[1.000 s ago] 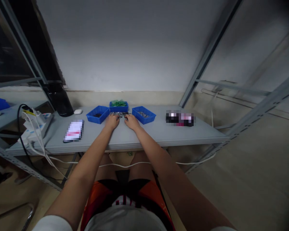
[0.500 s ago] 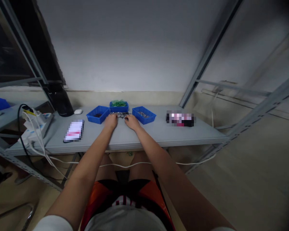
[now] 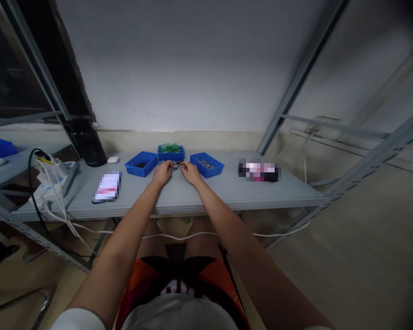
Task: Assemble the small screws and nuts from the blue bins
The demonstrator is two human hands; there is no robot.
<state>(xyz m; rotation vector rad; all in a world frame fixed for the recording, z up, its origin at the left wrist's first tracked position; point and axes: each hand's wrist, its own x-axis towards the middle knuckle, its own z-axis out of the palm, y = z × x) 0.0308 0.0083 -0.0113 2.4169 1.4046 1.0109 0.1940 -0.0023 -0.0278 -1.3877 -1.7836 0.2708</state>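
Note:
My left hand (image 3: 163, 173) and my right hand (image 3: 190, 173) come close together over a pile of small metal parts (image 3: 175, 163) on the grey table. Both hands have their fingers drawn in as in a pinch; whatever is between them is too small to make out. To the left stands a blue bin (image 3: 131, 168) with small dark pieces in it. A second blue bin (image 3: 171, 156) behind the pile holds green pieces (image 3: 171, 148). Beside my right hand is a third blue bin (image 3: 216, 172) with small shiny metal pieces.
At the left lie a phone (image 3: 107, 186), a white earphone case (image 3: 113, 160), a black bottle (image 3: 88, 144) and a white power strip (image 3: 64, 183) with cables. A blurred dark and pink object (image 3: 259, 170) lies right. Metal uprights frame the table (image 3: 227, 195).
My hands have shifted slightly, the left one with its fingers lifted and turned more inward. Bins and pile stay in place; the whole view has moved a little.

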